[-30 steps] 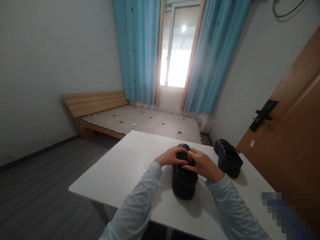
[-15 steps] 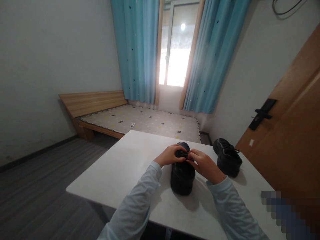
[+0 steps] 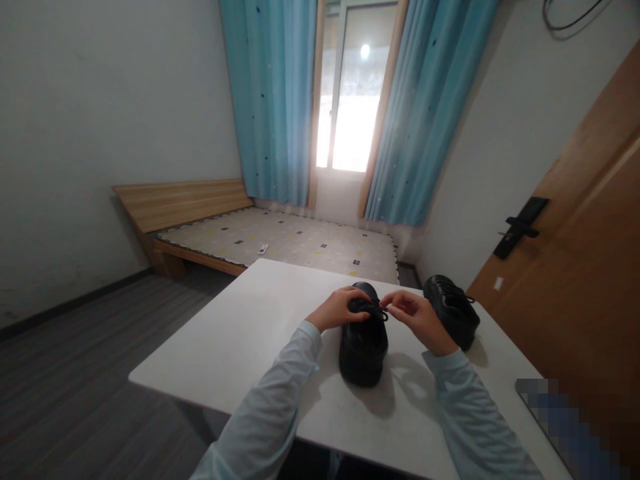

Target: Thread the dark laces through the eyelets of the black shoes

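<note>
While pinching the lace [image 3: 379,311] at the near shoe [image 3: 363,340], mid-surface [image 3: 260,333]: left hand [image 3: 339,310] closed on one end, right hand [image 3: 417,316] pulling toward 3 o'clock. Could slip from fingertips, loosening the knot; could nudge second shoe [image 3: 453,310] at 2 o'clock.

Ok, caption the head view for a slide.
Both hands, left hand and right hand, pull laces on a black shoe on a white table.

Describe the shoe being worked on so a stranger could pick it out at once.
Start at the white table in front of the bed. Two black shoes stand on it; the one meant is the nearer shoe, toe pointing toward the window. Unlike the other shoe at the table's right edge, it has the left hand and right hand at its laces.
</note>
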Demonstrator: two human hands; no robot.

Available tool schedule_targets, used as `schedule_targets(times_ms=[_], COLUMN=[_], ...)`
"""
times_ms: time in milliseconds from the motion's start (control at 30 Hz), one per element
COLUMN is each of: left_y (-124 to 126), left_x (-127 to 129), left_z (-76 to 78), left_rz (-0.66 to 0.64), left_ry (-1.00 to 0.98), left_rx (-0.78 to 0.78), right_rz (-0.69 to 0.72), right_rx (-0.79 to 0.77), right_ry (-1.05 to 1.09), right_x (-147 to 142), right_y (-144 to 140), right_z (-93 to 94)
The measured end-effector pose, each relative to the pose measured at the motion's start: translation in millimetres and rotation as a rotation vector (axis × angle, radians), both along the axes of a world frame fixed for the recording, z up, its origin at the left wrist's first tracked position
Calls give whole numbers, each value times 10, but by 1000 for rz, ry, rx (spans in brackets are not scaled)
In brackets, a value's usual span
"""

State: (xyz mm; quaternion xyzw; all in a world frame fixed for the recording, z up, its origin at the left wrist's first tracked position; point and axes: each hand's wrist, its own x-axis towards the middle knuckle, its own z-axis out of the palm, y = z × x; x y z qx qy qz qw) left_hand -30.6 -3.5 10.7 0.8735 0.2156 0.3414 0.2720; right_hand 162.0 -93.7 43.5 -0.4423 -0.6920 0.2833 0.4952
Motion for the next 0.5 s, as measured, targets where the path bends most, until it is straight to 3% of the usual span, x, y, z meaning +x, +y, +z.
schedule_targets(times_ms=[300,500], left_y=[-16,-2], left_x=[6,-6], left_z=[14,-13], left_rz=[13,-2], left_ry=[26,12], left_rx=[-7,-2], right_rz=[74,89], right_rx=[-81,-76], right_ry=[435,594], right_x=[78,168], right_y=[-32,-81], right_z=[34,87])
